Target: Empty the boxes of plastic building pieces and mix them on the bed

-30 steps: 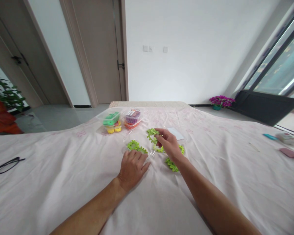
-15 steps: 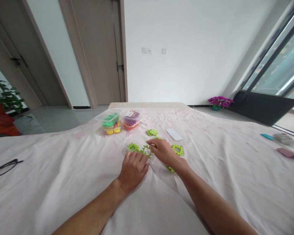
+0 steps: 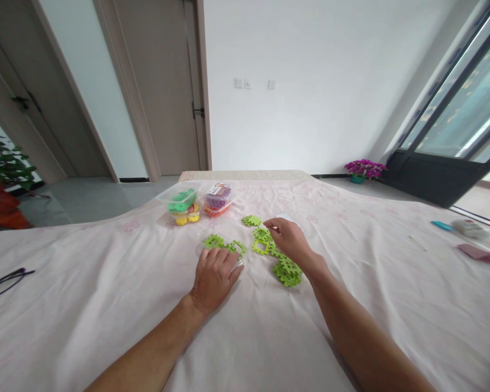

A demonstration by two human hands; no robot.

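Observation:
My left hand (image 3: 215,275) holds the near rim of a clear plastic container (image 3: 201,249), its fingers over the edge and its thumb low on the near side. Inside lie lime-green notched building pieces: a lattice one (image 3: 214,241) and an open-centred square (image 3: 237,247). Over the loose pieces to the right is my right hand (image 3: 289,238), fingers bent and drawn together; whether anything is between them is hidden. Below it are green square frames (image 3: 261,246) and a stack of lattice pieces (image 3: 287,272). A solid green piece (image 3: 251,220) lies farther back.
Two clear tubs with green and yellow pieces (image 3: 183,204) and purple and orange pieces (image 3: 218,198) stand at the back left. A white card (image 3: 288,218) is partly behind my right hand. Glasses (image 3: 8,283) lie far left; a pink cloth-like item (image 3: 478,253) lies far right.
My right hand has moved from the container to the right and slightly up, uncovering the loose green pieces. My left hand and the container have shifted slightly left.

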